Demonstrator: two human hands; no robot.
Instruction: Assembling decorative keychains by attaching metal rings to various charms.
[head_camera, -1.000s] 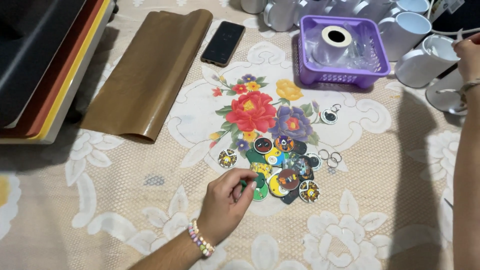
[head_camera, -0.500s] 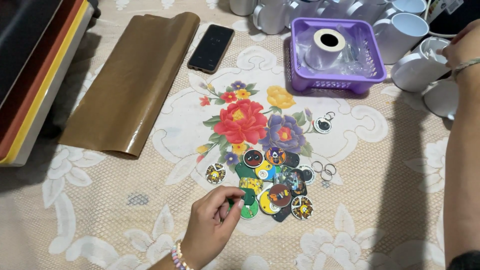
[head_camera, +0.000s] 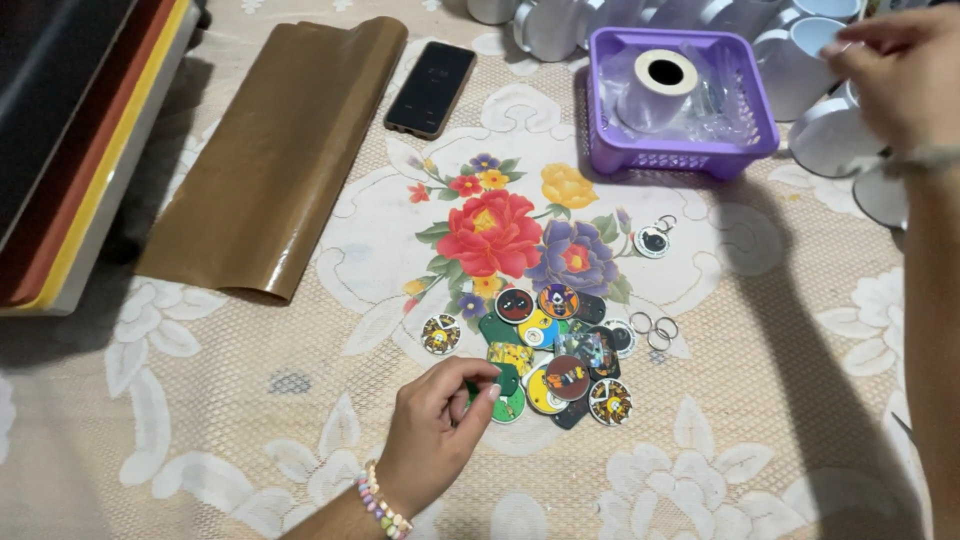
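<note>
A pile of round printed keychain discs (head_camera: 560, 355) lies on the lace tablecloth, just below the printed flower. My left hand (head_camera: 440, 430), with a bead bracelet on the wrist, pinches a green disc (head_camera: 508, 402) at the pile's lower left edge. One disc (head_camera: 440, 334) lies apart on the left, and another with a ring (head_camera: 653, 240) lies up to the right. Loose metal rings (head_camera: 655, 328) sit right of the pile. My right hand (head_camera: 890, 70) hovers over the white mugs (head_camera: 835, 140) at the top right, fingers bunched; what it holds is unclear.
A purple basket (head_camera: 690, 155) holds a tape roll (head_camera: 660, 75) and clear bags. A black phone (head_camera: 432, 88) and a brown sheet (head_camera: 275, 160) lie at the upper left. A flat machine with stacked coloured edges (head_camera: 90, 170) fills the left side.
My left hand has stayed at the pile, closing its fingers on the green disc. My right hand has come further in over the mugs.
</note>
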